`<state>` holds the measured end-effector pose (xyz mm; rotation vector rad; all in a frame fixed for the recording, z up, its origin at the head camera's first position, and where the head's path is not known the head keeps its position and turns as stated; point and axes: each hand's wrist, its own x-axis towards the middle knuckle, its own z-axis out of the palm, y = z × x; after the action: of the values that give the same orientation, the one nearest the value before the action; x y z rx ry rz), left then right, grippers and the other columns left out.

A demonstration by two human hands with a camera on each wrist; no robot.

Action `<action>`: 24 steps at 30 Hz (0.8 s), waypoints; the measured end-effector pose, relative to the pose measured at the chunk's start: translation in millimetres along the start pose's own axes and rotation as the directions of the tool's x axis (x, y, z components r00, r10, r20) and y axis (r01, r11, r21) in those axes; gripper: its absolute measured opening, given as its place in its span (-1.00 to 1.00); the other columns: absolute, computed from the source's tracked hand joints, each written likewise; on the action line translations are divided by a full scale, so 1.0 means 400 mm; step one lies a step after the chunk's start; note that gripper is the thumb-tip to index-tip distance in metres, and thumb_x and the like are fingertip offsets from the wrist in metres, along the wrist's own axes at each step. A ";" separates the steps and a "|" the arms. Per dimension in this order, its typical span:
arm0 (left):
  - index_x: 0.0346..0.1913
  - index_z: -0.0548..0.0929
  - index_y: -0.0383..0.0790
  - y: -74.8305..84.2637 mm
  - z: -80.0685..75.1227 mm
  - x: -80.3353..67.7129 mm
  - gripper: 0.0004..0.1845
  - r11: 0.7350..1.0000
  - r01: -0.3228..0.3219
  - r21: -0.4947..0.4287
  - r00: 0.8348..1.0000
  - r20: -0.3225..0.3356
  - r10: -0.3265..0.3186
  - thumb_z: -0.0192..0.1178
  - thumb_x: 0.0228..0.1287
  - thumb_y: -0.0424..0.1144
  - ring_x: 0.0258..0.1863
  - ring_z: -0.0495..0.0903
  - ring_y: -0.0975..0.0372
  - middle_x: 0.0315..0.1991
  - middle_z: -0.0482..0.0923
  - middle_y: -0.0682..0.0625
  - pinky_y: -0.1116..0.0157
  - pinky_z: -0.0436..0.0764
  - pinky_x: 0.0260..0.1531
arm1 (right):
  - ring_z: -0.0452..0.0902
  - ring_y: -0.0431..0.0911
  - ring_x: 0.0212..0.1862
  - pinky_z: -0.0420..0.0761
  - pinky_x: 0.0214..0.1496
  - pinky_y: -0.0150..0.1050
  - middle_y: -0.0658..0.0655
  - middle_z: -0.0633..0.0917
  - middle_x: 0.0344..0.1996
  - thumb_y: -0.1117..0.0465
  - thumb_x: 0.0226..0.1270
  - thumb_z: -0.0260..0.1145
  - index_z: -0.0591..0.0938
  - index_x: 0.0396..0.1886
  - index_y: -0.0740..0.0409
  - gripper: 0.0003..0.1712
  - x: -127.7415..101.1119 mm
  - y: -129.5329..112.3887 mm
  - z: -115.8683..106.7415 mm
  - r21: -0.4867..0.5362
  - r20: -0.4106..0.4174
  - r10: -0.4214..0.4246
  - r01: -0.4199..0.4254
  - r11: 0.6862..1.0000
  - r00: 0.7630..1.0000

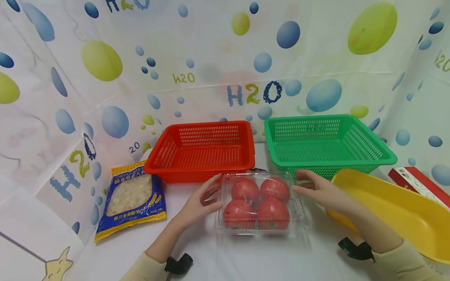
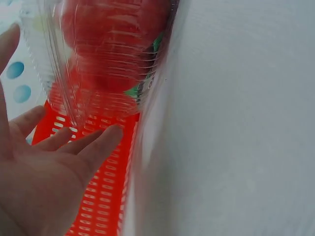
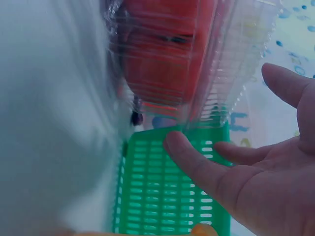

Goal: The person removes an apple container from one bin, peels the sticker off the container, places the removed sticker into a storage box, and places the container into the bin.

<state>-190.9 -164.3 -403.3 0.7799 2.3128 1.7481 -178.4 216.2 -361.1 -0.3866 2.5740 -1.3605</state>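
Box: clear plastic box [image 1: 261,205] with four tomatoes [image 1: 260,202] inside, sitting on the white bench [image 1: 246,257], in front of the red basket [image 1: 202,150] and the green basket [image 1: 325,142].
Left hand: left hand [image 1: 202,203] just beside the box's left edge, fingers [image 2: 93,145] spread apart and straight, holding nothing; touching or not, cannot tell.
Right hand: right hand [image 1: 321,191] just beside the box's right edge, fingers [image 3: 197,164] apart too, holding nothing.
Nearby: blue and yellow bag [image 1: 131,199] lying flat to the left; yellow tub [image 1: 393,212] to the right, under the right arm; red carton [image 1: 418,183] behind it.
Could go wrong: thin, slippery box might bend or slide out if squeezed only at the sides. Lid might pop open and tomatoes roll out. Right arm might bump the yellow tub, so close by.
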 end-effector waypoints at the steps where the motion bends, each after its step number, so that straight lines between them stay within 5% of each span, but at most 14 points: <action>1: 0.44 0.12 0.12 -0.012 -0.003 0.001 -0.17 1.000 0.011 0.003 1.000 0.013 -0.011 0.30 0.16 -0.24 0.31 0.22 0.03 0.39 0.14 0.01 0.06 0.36 0.14 | 0.31 0.20 0.22 0.43 0.14 0.06 0.31 0.28 0.29 -0.15 0.27 0.21 0.13 0.39 0.25 -0.12 -0.001 0.002 0.003 0.005 -0.002 0.016 -0.016 1.000 1.000; 9: 0.47 -0.01 0.05 -0.057 -0.018 0.009 -0.07 0.993 -0.025 -0.119 0.986 0.160 0.044 0.32 0.14 -0.26 0.35 0.12 0.03 0.46 -0.06 0.04 0.14 0.26 0.22 | 0.13 0.26 0.30 0.32 0.18 0.19 0.34 0.18 0.33 -0.21 0.28 0.16 -0.09 0.46 0.19 0.01 -0.003 0.010 0.013 0.032 0.054 0.103 -0.105 0.994 0.993; 15: 0.49 -0.11 0.03 -0.071 -0.020 0.008 0.04 0.976 -0.008 -0.217 0.967 0.247 0.063 0.36 0.06 -0.13 0.37 0.05 0.00 0.48 -0.20 0.05 0.20 0.25 0.23 | 0.12 0.28 0.30 0.34 0.17 0.16 0.40 0.22 0.31 -0.20 0.29 0.15 0.02 0.42 0.35 -0.02 -0.003 0.022 0.023 0.028 0.078 0.120 -0.122 0.992 0.990; 20: 0.49 -0.16 0.02 -0.071 -0.018 0.006 0.12 0.955 0.010 -0.295 0.958 0.278 0.076 0.39 -0.03 -0.13 0.38 0.00 -0.04 0.49 -0.27 0.06 0.17 0.26 0.22 | 0.09 0.29 0.31 0.39 0.15 0.13 0.42 0.13 0.35 -0.16 0.33 0.12 0.03 0.41 0.35 -0.08 -0.007 0.034 0.032 0.154 0.135 0.170 -0.190 0.970 0.976; 24: 0.49 -0.17 0.08 -0.071 -0.019 0.005 0.14 0.957 0.026 -0.290 0.955 0.290 0.062 0.40 -0.05 -0.13 0.39 -0.02 -0.03 0.48 -0.29 0.10 0.15 0.26 0.22 | -0.05 0.31 0.34 0.33 0.17 0.20 0.38 -0.02 0.39 -0.13 0.35 0.12 -0.07 0.46 0.21 -0.09 -0.011 0.036 0.038 0.312 0.195 0.212 -0.265 0.912 0.958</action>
<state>-204.7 -175.4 -426.7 0.9341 1.8105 1.7818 -171.5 213.8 -381.2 -0.1086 2.1259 -1.5667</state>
